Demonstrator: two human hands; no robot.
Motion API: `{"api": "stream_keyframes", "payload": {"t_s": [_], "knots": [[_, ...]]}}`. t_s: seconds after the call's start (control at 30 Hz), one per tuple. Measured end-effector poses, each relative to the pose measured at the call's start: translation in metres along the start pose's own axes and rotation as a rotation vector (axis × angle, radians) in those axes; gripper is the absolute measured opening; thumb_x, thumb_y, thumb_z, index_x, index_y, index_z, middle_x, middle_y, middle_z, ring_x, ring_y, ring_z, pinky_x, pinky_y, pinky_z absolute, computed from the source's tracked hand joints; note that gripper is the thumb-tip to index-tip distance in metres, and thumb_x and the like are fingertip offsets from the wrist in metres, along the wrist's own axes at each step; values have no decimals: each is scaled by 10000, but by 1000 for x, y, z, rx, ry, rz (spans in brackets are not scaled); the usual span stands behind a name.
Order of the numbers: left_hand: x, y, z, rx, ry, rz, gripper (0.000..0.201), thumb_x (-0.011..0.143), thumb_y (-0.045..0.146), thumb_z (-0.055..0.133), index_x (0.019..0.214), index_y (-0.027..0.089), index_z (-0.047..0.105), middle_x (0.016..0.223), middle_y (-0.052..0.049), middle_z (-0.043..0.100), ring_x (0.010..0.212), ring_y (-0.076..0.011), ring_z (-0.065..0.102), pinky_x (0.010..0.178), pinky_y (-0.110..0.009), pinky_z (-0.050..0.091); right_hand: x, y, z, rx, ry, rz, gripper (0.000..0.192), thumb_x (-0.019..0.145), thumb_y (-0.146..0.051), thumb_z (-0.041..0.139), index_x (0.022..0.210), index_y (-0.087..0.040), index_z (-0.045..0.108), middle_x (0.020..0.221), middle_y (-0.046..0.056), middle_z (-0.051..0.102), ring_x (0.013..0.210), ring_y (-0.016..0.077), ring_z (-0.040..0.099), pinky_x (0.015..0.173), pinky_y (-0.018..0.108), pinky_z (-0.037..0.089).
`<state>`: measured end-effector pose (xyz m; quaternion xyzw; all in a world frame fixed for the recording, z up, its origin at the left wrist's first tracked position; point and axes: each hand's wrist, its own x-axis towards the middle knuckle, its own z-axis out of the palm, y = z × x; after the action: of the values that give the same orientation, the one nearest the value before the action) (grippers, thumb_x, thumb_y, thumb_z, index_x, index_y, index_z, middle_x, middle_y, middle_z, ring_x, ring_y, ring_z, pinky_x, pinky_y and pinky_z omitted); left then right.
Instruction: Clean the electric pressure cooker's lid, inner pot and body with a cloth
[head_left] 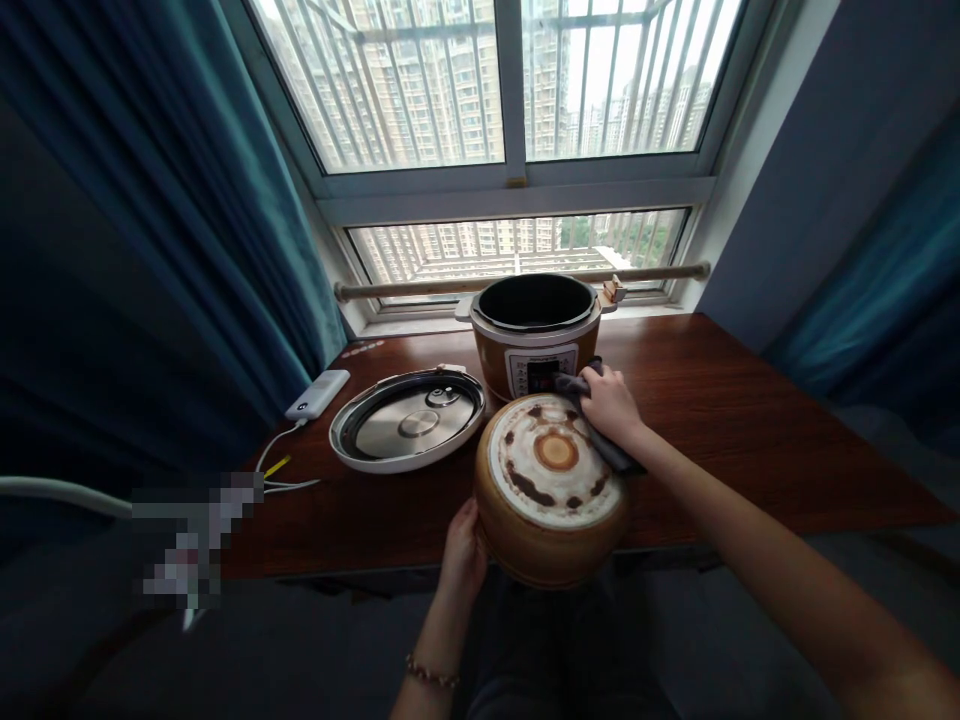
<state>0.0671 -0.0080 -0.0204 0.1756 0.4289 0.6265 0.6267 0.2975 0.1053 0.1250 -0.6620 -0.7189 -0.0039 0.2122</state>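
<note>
My left hand (466, 548) grips the side of a round, golden-brown inner pot (551, 545), tilted so its whitish, brown-stained underside faces up. In my right hand (611, 405) is a dark grey cloth (611, 450), held closed at the pot's upper right edge and hanging down along that side. Just behind the pot stands an electric pressure cooker (491, 350) with a dark open top and a control panel. Its detached lid (405, 425) lies inside-up on the table to the left, showing a metal inner plate.
The reddish-brown wooden table (697, 410) runs beneath a barred window (517, 165). A white power bank (318, 394) with a cable lies at the left. Nearby is a blurred-out patch with a white cord. Blue curtains (187, 180) hang at the left.
</note>
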Motion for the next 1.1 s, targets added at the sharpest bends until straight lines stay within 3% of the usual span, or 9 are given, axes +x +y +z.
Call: {"api": "stream_keyframes", "payload": {"t_s": [0.23, 0.4, 0.53, 0.73, 0.87, 1.0, 1.1], "knots": [[-2, -1, 1, -74, 24, 7, 261, 575, 188, 730, 823, 124, 676, 832, -67, 704, 805, -193, 645, 740, -277, 488, -7, 28, 5, 394, -93, 151, 141, 742, -179, 475, 816, -155, 592, 769, 63, 587, 741, 190, 534, 677, 286, 403], [-8, -2, 6, -119, 64, 51, 299, 583, 190, 724, 876, 151, 678, 863, -48, 703, 822, -177, 640, 774, -269, 481, -30, 42, 1, 1152, -331, 471, 255, 668, -215, 621, 905, -123, 604, 804, 78, 655, 727, 202, 597, 676, 318, 474], [-20, 2, 19, -148, 44, 71, 239, 649, 233, 688, 870, 143, 674, 850, -53, 697, 774, -175, 636, 739, -280, 491, -55, 44, -16, 1450, -400, 515, 350, 651, -253, 678, 974, -139, 601, 859, 82, 675, 730, 209, 621, 681, 337, 499], [-52, 33, 46, -77, -57, 100, 272, 672, 313, 689, 883, 144, 669, 864, -75, 686, 767, -202, 627, 682, -283, 490, -77, 48, -53, 1445, -336, 412, 404, 671, -305, 673, 1038, -160, 581, 920, 67, 656, 764, 195, 614, 684, 303, 483], [-90, 66, 63, 24, -111, 154, 306, 660, 368, 693, 874, 151, 685, 762, -64, 675, 696, -203, 611, 584, -248, 449, -76, 43, -91, 1255, -314, 182, 291, 721, -351, 630, 943, -165, 594, 837, 28, 615, 766, 173, 578, 637, 250, 439], [-129, 93, 82, 312, -50, 307, 298, 685, 398, 669, 879, 176, 710, 776, -50, 678, 700, -189, 589, 596, -229, 412, -83, 8, -138, 886, -361, -159, 222, 771, -303, 550, 955, -190, 605, 938, 49, 585, 897, 206, 542, 757, 299, 432], [-148, 100, 94, 594, -42, 466, 263, 672, 396, 681, 837, 197, 732, 794, -50, 691, 707, -190, 583, 609, -223, 403, -100, -31, -159, 610, -328, -441, 231, 726, -176, 547, 938, -225, 626, 1048, 66, 536, 1013, 228, 481, 864, 350, 411]]}}
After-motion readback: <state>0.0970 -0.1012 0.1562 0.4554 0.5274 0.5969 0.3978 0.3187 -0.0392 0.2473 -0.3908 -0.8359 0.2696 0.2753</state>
